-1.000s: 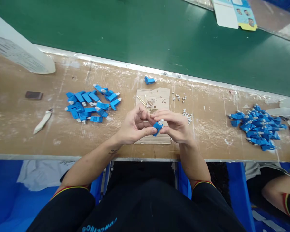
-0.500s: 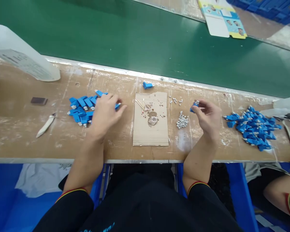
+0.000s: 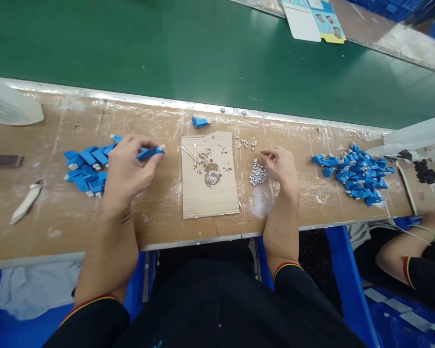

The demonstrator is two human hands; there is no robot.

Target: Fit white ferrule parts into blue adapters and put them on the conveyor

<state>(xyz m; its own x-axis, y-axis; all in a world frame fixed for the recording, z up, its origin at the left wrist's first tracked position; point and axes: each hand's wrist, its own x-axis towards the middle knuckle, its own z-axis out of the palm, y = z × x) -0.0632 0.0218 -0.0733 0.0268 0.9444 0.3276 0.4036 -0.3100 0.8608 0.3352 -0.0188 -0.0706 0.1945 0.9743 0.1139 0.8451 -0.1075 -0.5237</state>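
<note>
My left hand point(image 3: 130, 166) grips a small blue plastic piece point(image 3: 151, 152) with a whitish tip between thumb and fingers, just right of a loose group of similar blue pieces point(image 3: 89, 169). My right hand point(image 3: 282, 166) is at the right edge of a small heap of tiny grey-white bits point(image 3: 258, 173). Its thumb and fingertips are pinched together; whatever is between them is hidden. Between the hands lies a cardboard sheet point(image 3: 210, 203) with brown stains, a small round clear dish point(image 3: 212, 177) and a few cotton swabs point(image 3: 191, 153).
A single blue piece point(image 3: 200, 122) lies behind the cardboard. A larger blue pile point(image 3: 364, 174) is at the right. White containers point(image 3: 12, 101) stand at both ends. A white-handled tool point(image 3: 26, 203) and dark block point(image 3: 7, 160) lie left. A co-worker's arm point(image 3: 402, 246) shows at right.
The view has turned right. My right hand, earlier holding a blue piece, has moved to the grey-white bits without it. My left hand now holds a blue piece, raised clear of the group.
</note>
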